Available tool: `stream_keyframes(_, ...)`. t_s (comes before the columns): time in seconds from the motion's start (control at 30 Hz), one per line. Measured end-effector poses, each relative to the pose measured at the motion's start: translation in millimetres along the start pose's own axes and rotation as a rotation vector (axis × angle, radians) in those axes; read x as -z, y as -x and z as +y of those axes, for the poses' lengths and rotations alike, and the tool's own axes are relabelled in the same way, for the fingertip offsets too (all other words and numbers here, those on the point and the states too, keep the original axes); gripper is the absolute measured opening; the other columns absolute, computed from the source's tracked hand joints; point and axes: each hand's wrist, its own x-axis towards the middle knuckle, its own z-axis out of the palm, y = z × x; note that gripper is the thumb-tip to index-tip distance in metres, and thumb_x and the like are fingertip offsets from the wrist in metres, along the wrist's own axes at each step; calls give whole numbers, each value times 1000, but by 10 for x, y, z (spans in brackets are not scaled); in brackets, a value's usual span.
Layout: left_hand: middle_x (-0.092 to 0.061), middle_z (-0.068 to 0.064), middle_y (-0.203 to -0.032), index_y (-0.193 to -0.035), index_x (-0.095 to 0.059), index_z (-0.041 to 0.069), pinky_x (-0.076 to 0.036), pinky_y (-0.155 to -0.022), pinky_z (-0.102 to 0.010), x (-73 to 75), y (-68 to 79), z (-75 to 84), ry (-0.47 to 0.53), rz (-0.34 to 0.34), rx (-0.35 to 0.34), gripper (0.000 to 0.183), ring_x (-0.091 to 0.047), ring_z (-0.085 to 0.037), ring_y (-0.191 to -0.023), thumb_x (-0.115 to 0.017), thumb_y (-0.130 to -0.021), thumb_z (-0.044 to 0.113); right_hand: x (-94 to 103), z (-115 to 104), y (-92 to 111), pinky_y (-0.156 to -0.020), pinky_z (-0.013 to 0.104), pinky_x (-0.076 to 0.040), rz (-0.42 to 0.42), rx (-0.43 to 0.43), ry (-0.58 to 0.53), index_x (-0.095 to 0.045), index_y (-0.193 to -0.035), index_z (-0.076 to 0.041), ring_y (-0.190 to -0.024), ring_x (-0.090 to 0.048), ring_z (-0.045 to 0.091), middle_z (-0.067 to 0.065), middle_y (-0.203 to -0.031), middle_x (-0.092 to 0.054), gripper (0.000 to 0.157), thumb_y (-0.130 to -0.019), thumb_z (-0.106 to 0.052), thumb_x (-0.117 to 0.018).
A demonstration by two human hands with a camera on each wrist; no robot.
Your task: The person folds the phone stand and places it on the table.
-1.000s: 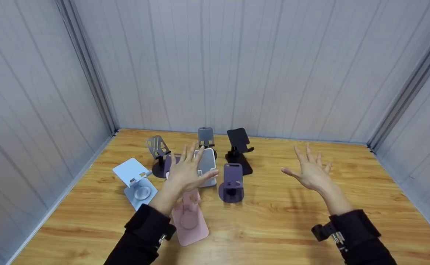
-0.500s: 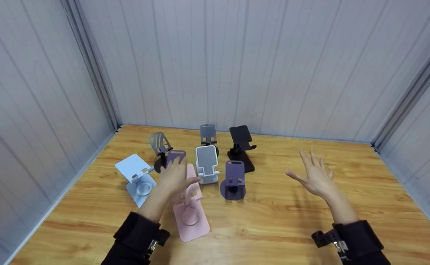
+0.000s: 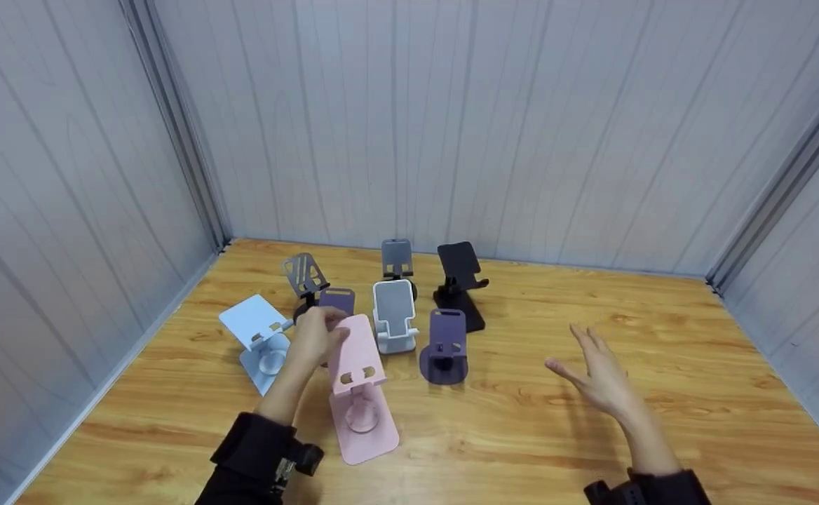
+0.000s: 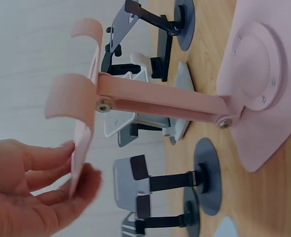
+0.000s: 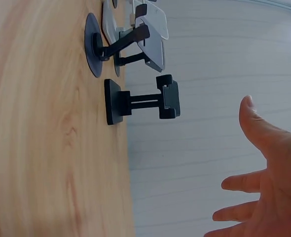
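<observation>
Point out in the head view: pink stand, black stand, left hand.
Pink stand (image 3: 356, 356): head view, on its upper plate.
Black stand (image 3: 459, 267): head view, on its tilted upper plate.
Left hand (image 3: 314, 339): head view, on the back of the hand.

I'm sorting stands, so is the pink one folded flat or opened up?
Opened up: the pink stand has its strut raised between base and plate; the left hand pinches the plate.

The head camera looks forward and down; 2 lower, nearer wrist views share its tabletop (image 3: 508, 435).
</observation>
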Motion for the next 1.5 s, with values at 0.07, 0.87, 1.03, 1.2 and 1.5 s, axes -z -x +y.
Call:
stream_keyframes(0.07, -77, -33, -109, -111, -75, -17, -61, -96, -54, 7, -1, -31, 56, 14, 38, 23, -72, -46, -107, -74, -90, -7, -59, 10, 36, -126, 81, -21, 14, 19, -19, -18, -165, 15, -155, -18, 68, 47, -169, -13, 88, -111, -35, -64)
stream_keyframes(0.87, -80, -28, -94, -100, -79, -17, -54, -67, -15, -134, 291, 605, 479, 43, -8, 18, -71, -16, -82, -79, -83, -12, -758, -305, 234, -86, 31, -64, 15, 255, -386, -59, -133, 21, -99, -76, 32, 32, -116, -74, 49, -100, -10, -77)
stream_keyframes(1.03, -80, -27, -97, -101, -80, -14, -59, -69, -20, -163, 315, 887, 487, 1, -29, 18, -73, -19, -84, -81, -84, -10, -887, -390, 217, -80, 22, -61, -83, 323, -479, -58, -130, 24, -91, -73, 13, 32, -110, -75, 46, -101, -7, -76)
stream_keyframes(1.2, -80, -28, -99, -103, -80, -13, -66, -73, -29, -181, 317, 1145, 510, -51, -120, 17, -75, -21, -83, -81, -86, -8, -952, -451, 227, -79, 19, -61, -188, 342, -588, -55, -129, 27, -87, -68, -1, 34, -109, -73, 42, -103, -2, -69)
stream_keyframes(1.5, -81, -26, -100, -103, -80, -13, -66, -75, -28, -239, 316, 1417, 538, -92, -180, 16, -76, -20, -85, -81, -88, -8, -930, -460, 280, -80, 19, -61, -214, 265, -697, -53, -125, 30, -89, -70, 1, 36, -109, -75, 41, -103, -2, -67)
